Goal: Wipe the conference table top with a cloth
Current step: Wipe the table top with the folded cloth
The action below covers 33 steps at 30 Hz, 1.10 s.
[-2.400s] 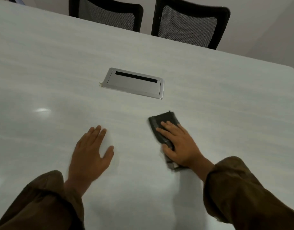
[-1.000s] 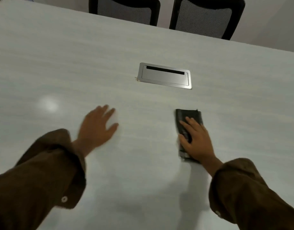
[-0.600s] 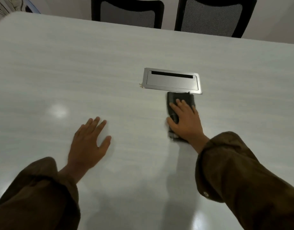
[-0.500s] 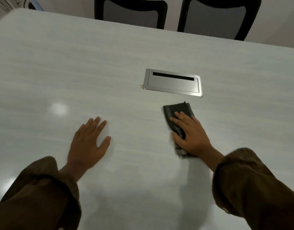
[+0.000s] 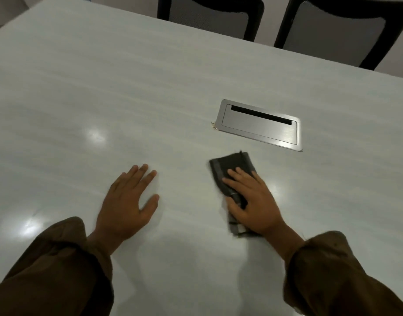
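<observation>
A pale grey conference table top (image 5: pixel 127 92) fills the view. A folded dark grey cloth (image 5: pixel 230 165) lies flat on it, a little in front of the metal cable box. My right hand (image 5: pixel 253 201) presses down on the cloth with fingers spread, covering its near half; the cloth's far end and a near corner stick out. To the left of the cloth, my left hand (image 5: pixel 127 201) rests flat on the bare table, fingers apart, holding nothing. Both arms wear brown sleeves.
A brushed-metal cable box lid (image 5: pixel 259 124) with a dark slot is set flush into the table beyond the cloth. Two black mesh-backed chairs (image 5: pixel 209 17) (image 5: pixel 337 30) stand at the far edge. Ceiling-light glare (image 5: pixel 95 135) shows on the left of the table.
My right hand slid the cloth up to the cable box and then back toward me and slightly left. My left hand stayed flat on the table. My view shifted left.
</observation>
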### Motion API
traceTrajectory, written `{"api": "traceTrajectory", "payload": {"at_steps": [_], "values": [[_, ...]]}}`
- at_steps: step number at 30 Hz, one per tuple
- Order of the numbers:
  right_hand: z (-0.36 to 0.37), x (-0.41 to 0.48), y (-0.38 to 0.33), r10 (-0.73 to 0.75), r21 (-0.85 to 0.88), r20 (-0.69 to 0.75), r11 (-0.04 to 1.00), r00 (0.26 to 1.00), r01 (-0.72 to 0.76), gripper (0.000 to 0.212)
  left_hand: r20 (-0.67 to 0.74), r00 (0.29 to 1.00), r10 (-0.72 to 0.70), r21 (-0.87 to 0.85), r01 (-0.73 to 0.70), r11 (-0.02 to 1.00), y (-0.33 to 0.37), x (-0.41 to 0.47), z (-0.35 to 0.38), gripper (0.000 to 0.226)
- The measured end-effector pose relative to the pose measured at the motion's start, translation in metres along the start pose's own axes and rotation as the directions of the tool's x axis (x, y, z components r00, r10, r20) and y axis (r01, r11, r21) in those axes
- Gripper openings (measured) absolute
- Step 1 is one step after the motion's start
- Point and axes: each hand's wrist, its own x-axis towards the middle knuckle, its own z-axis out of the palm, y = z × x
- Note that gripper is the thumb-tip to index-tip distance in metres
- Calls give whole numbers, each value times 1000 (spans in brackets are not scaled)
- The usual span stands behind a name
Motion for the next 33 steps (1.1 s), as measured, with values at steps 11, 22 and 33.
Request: {"api": "traceTrajectory", "payload": {"at_steps": [11,22,33], "values": [[41,113,-42,301,-68,-73,950,951,-306,62,8,1000,14,19,-14,1000,-4,0,2,62],[35,27,-73,321,-17,-168,944,932,-328,54,1,1000,29,-54,-29,998,-4,0,0,61],[63,45,-145,270,-73,-67,959,961,-274,59,-14,990,138,-125,-139,982,-62,19,-26,52]]}}
